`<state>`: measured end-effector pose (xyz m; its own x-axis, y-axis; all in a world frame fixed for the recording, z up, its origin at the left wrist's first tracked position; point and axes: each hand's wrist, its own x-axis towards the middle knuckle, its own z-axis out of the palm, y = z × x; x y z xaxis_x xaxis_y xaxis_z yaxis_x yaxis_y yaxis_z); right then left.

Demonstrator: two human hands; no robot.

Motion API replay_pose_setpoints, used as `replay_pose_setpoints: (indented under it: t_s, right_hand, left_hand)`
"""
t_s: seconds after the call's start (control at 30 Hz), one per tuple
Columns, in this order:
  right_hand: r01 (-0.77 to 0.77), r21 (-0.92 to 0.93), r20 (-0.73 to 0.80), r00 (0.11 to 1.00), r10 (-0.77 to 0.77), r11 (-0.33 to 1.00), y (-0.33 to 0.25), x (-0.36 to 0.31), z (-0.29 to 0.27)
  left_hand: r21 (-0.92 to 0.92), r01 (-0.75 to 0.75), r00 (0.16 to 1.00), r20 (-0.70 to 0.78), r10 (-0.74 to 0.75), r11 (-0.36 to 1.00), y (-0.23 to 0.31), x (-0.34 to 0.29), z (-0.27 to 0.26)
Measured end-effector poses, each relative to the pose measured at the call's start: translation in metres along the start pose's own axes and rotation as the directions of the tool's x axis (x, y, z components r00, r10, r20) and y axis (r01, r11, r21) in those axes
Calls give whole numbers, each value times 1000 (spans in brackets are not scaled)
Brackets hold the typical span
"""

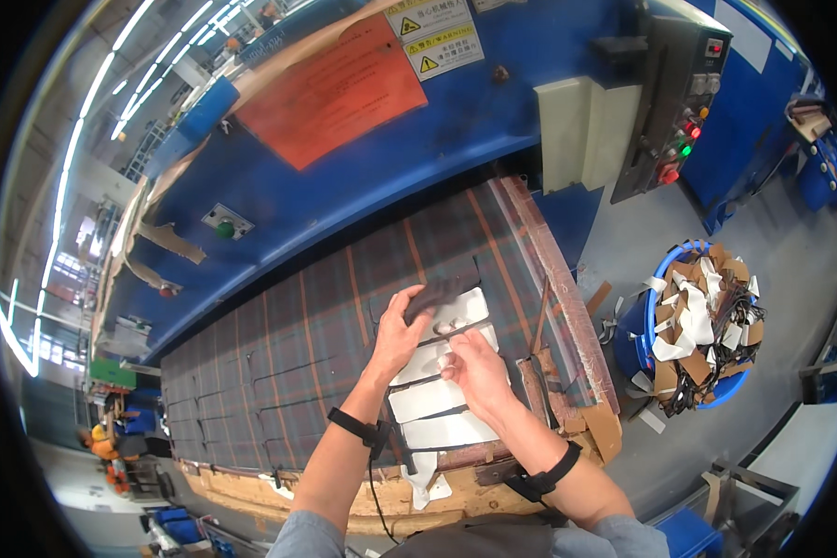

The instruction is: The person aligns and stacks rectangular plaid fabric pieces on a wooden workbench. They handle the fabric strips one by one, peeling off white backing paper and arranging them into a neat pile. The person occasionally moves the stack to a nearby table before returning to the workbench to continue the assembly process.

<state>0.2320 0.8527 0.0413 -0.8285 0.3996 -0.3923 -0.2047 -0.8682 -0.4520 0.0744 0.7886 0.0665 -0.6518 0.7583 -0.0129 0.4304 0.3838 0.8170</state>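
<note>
A layer of dark plaid fabric [307, 316] with cut lines in it covers the table. Toward its near right part, several white pieces [428, 402] lie in a row, separated by dark strips. My left hand [400, 330] grips a dark fabric piece [445, 292], raised over the farthest white piece. Close beside it, my right hand [479, 372] hovers over the white row with its fingers curled together. Something small and whitish shows at those fingertips, too small to name. A white scrap [422, 479] hangs over the table's near edge.
Beyond the table stands a blue machine [381, 186] with a green button. A control panel [674, 112] with coloured buttons is at the upper right. On the floor to the right, a blue bin [634, 335] overflows with scraps. Brown strips [535, 395] lie along the table's right edge.
</note>
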Motion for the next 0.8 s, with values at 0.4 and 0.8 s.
replay_pose_setpoints:
  t_s: [0.4, 0.8]
  right_hand:
    - [32, 146, -1, 999, -32, 989, -30, 8, 23]
    - [39, 325, -76, 997, -15, 945, -22, 26, 37]
  left_hand:
    - [-619, -35, 947, -271, -172, 784, 4, -15, -67]
    - [-279, -269, 863, -495, 102, 922, 19, -10, -115]
